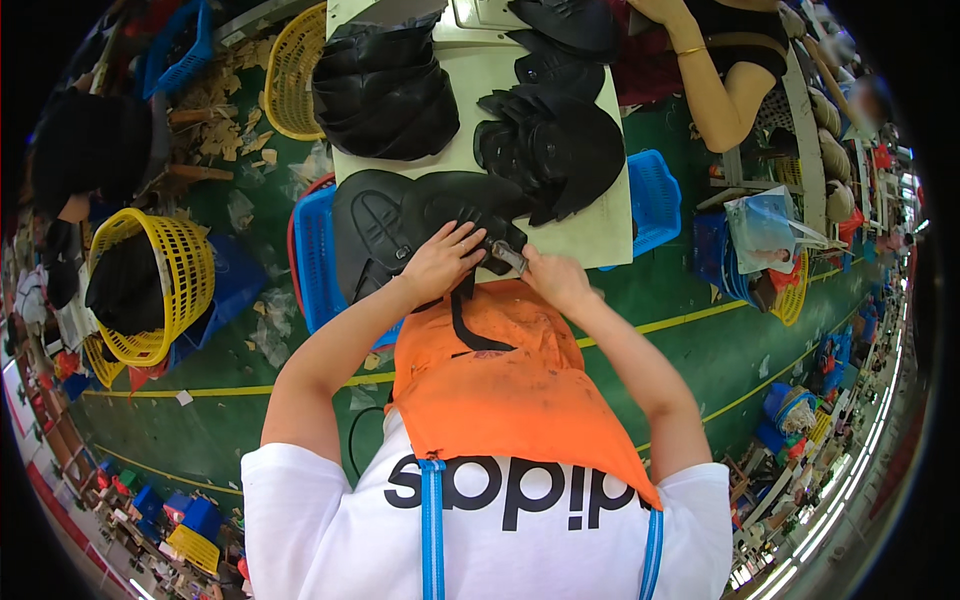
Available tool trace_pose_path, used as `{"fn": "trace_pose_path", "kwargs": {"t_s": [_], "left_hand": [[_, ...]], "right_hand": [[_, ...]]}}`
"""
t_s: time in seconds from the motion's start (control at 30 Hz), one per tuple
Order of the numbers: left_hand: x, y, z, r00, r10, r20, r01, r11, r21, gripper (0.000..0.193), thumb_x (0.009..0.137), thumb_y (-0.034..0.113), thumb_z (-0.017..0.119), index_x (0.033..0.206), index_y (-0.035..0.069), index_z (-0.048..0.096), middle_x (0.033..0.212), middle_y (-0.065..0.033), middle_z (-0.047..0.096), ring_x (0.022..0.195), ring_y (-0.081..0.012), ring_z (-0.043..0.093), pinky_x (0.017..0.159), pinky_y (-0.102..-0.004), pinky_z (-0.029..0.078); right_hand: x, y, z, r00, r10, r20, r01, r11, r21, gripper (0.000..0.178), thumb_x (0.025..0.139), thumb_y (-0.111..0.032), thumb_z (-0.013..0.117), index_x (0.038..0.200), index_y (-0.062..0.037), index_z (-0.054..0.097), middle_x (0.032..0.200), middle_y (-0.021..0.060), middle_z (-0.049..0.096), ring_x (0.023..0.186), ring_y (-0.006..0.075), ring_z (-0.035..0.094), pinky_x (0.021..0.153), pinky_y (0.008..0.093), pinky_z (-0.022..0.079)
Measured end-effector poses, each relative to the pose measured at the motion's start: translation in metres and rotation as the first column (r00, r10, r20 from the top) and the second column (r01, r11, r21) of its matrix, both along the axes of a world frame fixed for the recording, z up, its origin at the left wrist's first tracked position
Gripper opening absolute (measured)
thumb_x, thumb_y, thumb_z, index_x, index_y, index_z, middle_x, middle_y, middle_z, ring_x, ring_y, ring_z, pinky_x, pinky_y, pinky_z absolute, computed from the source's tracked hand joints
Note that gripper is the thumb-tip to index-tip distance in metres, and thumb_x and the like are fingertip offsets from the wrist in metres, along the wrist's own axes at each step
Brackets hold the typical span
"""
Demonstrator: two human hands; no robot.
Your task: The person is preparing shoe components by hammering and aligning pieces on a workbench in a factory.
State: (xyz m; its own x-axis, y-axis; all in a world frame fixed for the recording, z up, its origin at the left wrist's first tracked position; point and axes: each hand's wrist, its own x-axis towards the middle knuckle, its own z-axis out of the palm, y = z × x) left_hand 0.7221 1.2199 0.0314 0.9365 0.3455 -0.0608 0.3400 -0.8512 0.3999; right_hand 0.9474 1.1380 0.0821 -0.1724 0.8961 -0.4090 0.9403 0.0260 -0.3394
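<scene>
Black shoe uppers (375, 215) lie overlapping at the near edge of the pale worktable (590, 240). My left hand (445, 262) rests on one black piece (455, 200), fingers stretched out and flat against it. My right hand (558, 280) is closed around a small silvery metal hand tool (508, 256), whose end meets the black piece just right of my left fingertips. Its exact kind is too small to tell. A black strap (462, 320) hangs from the near edge over my orange apron (520, 400).
Stacked black pieces (385, 90) stand at the far left of the table, and a fanned pile (560, 150) lies at the right. Blue baskets (652, 200) flank the table. A yellow basket (190, 290) stands left. Across the table is another person's arm (715, 100).
</scene>
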Motion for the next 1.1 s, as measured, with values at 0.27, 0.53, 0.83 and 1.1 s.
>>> {"fn": "trace_pose_path", "kwargs": {"t_s": [0.27,0.53,0.83,1.1], "left_hand": [[0.010,0.020,-0.003,0.994,0.089,0.070,-0.075,0.981,-0.177,0.038,0.075,0.018,0.069,0.111,0.009,0.063,0.132,-0.0060,0.049,0.123,-0.0268,0.046,0.103,-0.0399,0.038],[0.036,0.041,0.005,0.995,0.101,0.006,-0.099,0.990,-0.101,0.054,0.070,0.030,0.073,0.121,0.018,0.060,0.141,-0.0023,0.040,0.132,-0.0256,0.035,0.110,-0.0427,0.028],[0.034,0.038,-0.007,0.997,0.072,0.042,-0.070,0.997,-0.041,0.050,0.077,0.039,0.066,0.123,0.022,0.059,0.144,-0.0004,0.038,0.136,-0.0241,0.028,0.113,-0.0429,0.023],[0.032,0.037,-0.007,0.995,0.082,0.061,-0.079,0.996,-0.049,0.049,0.078,0.039,0.065,0.123,0.022,0.060,0.143,-0.0001,0.039,0.136,-0.0235,0.029,0.113,-0.0429,0.023]], "right_hand": [[0.000,-0.004,-0.008,0.997,-0.076,-0.030,0.077,0.997,0.023,0.026,0.087,-0.028,0.059,0.092,-0.0052,0.048,0.062,0.0152,0.060,0.063,0.0359,0.061,0.055,0.0460,0.048],[0.011,0.003,-0.006,0.998,-0.044,-0.044,0.045,0.999,0.021,0.025,0.084,-0.025,0.060,0.093,-0.0048,0.047,0.066,0.0148,0.062,0.065,0.0360,0.062,0.056,0.0467,0.048],[0.019,0.010,-0.014,0.981,-0.044,-0.188,0.056,0.997,0.059,0.029,0.088,-0.034,0.060,0.088,-0.0070,0.050,0.055,0.0156,0.056,0.056,0.0374,0.058,0.050,0.0444,0.045],[-0.026,0.002,0.009,0.942,-0.320,-0.104,0.300,0.939,-0.168,0.028,0.088,-0.025,0.058,0.095,0.0011,0.048,0.065,0.0206,0.061,0.065,0.0410,0.061,0.059,0.0494,0.049]]}}
